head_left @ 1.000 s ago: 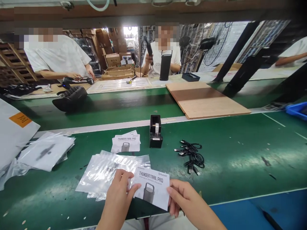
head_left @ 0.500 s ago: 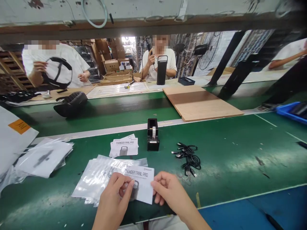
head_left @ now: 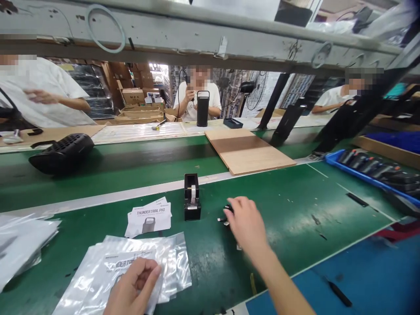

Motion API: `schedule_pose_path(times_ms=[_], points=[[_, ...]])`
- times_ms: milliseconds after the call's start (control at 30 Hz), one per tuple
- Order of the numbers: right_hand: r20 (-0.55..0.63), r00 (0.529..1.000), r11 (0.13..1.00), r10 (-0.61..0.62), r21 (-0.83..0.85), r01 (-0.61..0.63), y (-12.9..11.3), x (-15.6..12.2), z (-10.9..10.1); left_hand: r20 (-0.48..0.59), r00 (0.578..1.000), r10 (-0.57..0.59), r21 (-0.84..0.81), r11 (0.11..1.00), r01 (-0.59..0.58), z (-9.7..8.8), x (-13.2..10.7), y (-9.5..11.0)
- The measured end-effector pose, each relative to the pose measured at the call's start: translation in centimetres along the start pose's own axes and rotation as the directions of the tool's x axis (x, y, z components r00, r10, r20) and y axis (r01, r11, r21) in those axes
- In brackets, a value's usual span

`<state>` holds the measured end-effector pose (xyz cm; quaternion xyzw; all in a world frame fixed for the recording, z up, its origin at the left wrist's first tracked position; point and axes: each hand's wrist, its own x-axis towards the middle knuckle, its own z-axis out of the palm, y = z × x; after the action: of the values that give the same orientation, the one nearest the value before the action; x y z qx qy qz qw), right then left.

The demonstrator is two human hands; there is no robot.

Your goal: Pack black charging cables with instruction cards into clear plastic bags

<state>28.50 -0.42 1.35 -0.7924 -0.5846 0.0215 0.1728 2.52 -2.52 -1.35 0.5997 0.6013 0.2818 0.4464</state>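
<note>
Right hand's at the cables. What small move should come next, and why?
Probably pinch one of the black cables gently with the right hand: it is right at them but hides part of them, so care seems wise. The left hand is at the clear bags, where a printed leaflet shows.

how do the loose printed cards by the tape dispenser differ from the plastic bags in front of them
The loose printed cards are white and opaque with dark lettering; the plastic bags are clear and glossy.
Each bag is larger than a card.
The left hand is at the plastic bags, while neither hand is on the loose cards.
Both lie on the green table in overlapping piles.
</note>
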Motion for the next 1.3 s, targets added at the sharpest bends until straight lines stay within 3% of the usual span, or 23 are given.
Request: schedule_pose_path(times_ms=[100,200,267,300,333,367,400,433,500,567,700,933,1100,1167,1233,1300], points=[[0.073,0.996,0.999,0.045,0.001,-0.045,4.6,2.7,-1.0,-0.009,1.000,-0.001,0.012,1.000,0.001,0.4,0.0,-0.2],[0.039,0.998,0.998,0.042,0.052,-0.044,5.3,2.8,-1.4,-0.039,0.999,0.021,-0.029,0.999,-0.022,0.6,0.0,-0.2],[-0.006,0.998,0.977,0.061,0.206,-0.058,3.5,1.4,-1.5,-0.077,0.996,0.047,-0.041,0.998,-0.050,0.6,0.0,-0.2],[0.021,0.998,0.929,0.060,0.363,-0.064,2.1,0.3,-1.3,-0.092,0.994,0.061,-0.037,0.997,-0.065,0.6,0.1,-0.2],[0.135,0.990,0.824,0.044,0.555,-0.112,0.5,-0.9,-1.0,-0.094,0.993,0.075,-0.026,0.997,-0.077,0.6,0.1,-0.1],[0.297,0.954,0.715,-0.032,0.674,-0.186,-1.1,-2.1,-0.6,-0.084,0.992,0.090,-0.010,0.996,-0.091,0.5,0.1,-0.1],[0.444,0.881,0.645,-0.165,0.724,-0.244,-2.7,-3.3,0.0,-0.071,0.992,0.108,0.011,0.994,-0.107,0.4,0.2,-0.2],[0.523,0.812,0.621,-0.260,0.735,-0.274,-4.1,-4.3,0.7,-0.061,0.990,0.128,0.037,0.991,-0.126,0.3,0.2,-0.2],[0.505,0.807,0.707,-0.306,0.688,-0.163,-6.3,-5.6,2.1,-0.098,0.982,0.159,0.096,0.984,-0.150,0.0,0.2,-0.4],[0.424,0.845,0.800,-0.327,0.600,0.008,-7.5,-6.0,3.0,-0.181,0.968,0.171,0.133,0.980,-0.148,-0.3,0.1,-0.6],[0.342,0.866,0.890,-0.364,0.402,0.216,-8.8,-5.2,2.9,-0.223,0.963,0.150,0.102,0.986,-0.130,-0.3,-0.6,-0.4],[0.298,0.911,0.947,-0.285,0.234,0.219,-10.8,-4.2,1.9,-0.266,0.958,0.111,-0.003,0.993,-0.116,0.0,-1.2,0.1],[0.343,0.827,0.874,-0.445,0.370,0.316,-11.7,-4.9,2.8,-0.305,0.945,0.118,-0.044,0.989,-0.138,-0.4,-1.1,-0.2],[0.339,0.821,0.864,-0.460,0.383,0.326,-12.0,-4.9,2.8,-0.310,0.944,0.109,-0.056,0.990,-0.132,-0.5,-1.1,0.1],[0.344,0.798,0.840,-0.494,0.427,0.336,-12.3,-4.4,2.2,-0.320,0.941,0.106,-0.096,0.985,-0.144,-0.8,-1.1,0.6],[0.360,0.736,0.772,-0.573,0.538,0.337,-12.6,-3.8,0.9,-0.349,0.932,0.100,-0.164,0.972,-0.166,-1.4,-0.9,1.3]])
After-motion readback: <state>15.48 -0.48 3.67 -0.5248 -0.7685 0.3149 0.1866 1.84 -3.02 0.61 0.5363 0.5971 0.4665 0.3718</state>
